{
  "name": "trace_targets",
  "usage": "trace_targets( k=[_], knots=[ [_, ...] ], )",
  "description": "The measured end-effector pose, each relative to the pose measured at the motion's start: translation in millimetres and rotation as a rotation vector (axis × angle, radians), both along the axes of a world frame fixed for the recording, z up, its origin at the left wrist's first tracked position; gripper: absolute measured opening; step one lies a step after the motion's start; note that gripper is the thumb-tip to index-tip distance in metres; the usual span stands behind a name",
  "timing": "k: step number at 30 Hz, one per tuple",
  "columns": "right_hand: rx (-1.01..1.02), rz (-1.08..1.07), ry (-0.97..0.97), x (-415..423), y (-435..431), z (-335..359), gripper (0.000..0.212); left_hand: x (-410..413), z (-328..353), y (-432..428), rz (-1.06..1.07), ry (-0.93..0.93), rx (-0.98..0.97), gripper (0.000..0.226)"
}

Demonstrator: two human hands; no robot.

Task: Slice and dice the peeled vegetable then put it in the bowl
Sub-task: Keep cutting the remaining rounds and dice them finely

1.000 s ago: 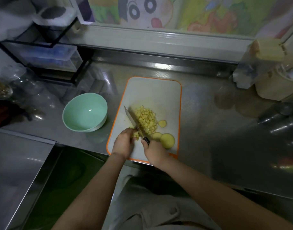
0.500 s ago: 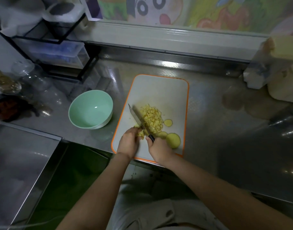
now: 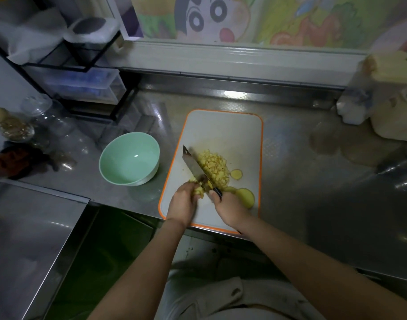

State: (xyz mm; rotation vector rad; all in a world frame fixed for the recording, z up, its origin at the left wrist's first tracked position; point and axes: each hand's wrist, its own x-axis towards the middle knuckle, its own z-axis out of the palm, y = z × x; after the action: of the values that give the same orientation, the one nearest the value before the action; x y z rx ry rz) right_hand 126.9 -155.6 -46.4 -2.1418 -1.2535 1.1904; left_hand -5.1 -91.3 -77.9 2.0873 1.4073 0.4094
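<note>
A white cutting board with an orange rim (image 3: 223, 125) lies on the steel counter. On it sits a heap of yellow diced vegetable (image 3: 215, 166), with two round slices (image 3: 245, 196) to its right. My right hand (image 3: 230, 206) grips the handle of a knife (image 3: 193, 163), whose blade lies against the left side of the heap. My left hand (image 3: 182, 203) holds a few yellow strips with curled fingers just left of the blade. An empty mint-green bowl (image 3: 129, 158) stands left of the board.
A black wire rack with plastic boxes (image 3: 82, 84) stands at the back left, glass jars (image 3: 18, 125) in front of it. Pale containers (image 3: 387, 98) sit at the back right. A lower steel surface (image 3: 24, 239) lies at the near left.
The camera view has shifted slightly. The knife and both hands stay at the near end of the heap, with small chopping movement.
</note>
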Motion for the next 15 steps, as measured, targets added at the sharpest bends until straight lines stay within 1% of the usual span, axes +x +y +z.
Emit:
trace_targets(
  k=[2,4,8,11,15],
  knots=[
    [-0.006,0.004,0.029,6.6,1.0,5.6,0.048,-0.9,1.2,1.5,-0.025,0.005,-0.001,0.033],
    [0.009,0.024,0.018,10.1,0.5,10.6,0.049,-3.2,2.6,5.0,-0.057,0.000,-0.014,0.034],
    [0.079,-0.003,0.016,12.0,-6.9,18.4,0.048,-10.5,6.7,13.8,-0.146,-0.002,-0.071,0.049],
    [0.072,-0.013,0.023,11.1,-12.0,22.6,0.048,-14.7,7.2,21.9,-0.145,0.055,-0.027,0.052],
    [0.032,-0.030,0.059,3.6,-16.9,25.2,0.047,-13.4,6.3,27.7,-0.140,0.131,-0.122,0.056]
  ],
)
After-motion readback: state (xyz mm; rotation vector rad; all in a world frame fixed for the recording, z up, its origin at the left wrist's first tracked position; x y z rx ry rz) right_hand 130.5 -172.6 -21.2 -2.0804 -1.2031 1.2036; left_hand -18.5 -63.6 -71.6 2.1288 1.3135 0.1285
